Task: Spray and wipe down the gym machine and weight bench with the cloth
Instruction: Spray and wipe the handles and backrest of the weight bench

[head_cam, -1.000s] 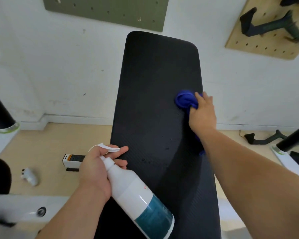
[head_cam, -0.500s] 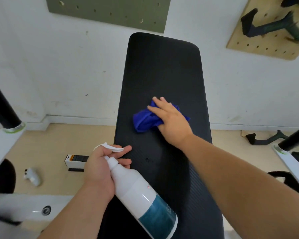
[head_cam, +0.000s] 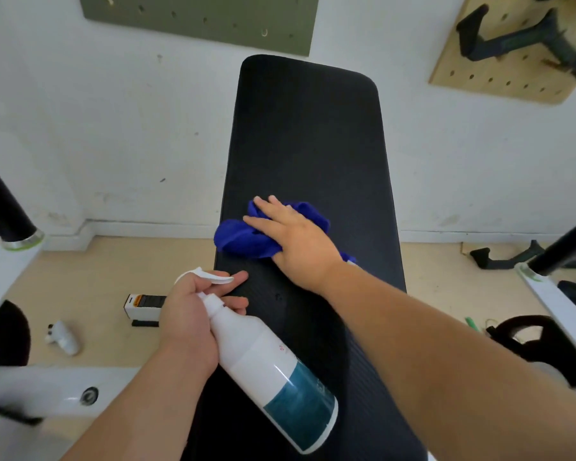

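Observation:
A long black padded weight bench [head_cam: 306, 138] runs away from me toward the white wall. My right hand [head_cam: 296, 239] lies flat on a crumpled blue cloth [head_cam: 243, 239], pressing it onto the pad near its left edge. My left hand [head_cam: 193, 314] grips the neck of a white spray bottle [head_cam: 266, 367] with a teal label, one finger under the trigger. The bottle hangs tilted over the near part of the pad.
White machine frame parts with black bars stand at the left [head_cam: 10, 257] and right [head_cam: 559, 294]. A small white-and-black box [head_cam: 143, 302] and a small white object [head_cam: 62, 337] lie on the wooden floor. Pegboards with black holders [head_cam: 512, 38] hang on the wall.
My right hand has slid the blue cloth across the pad from its right edge to its left side and slightly nearer. The left hand with the bottle has hardly moved.

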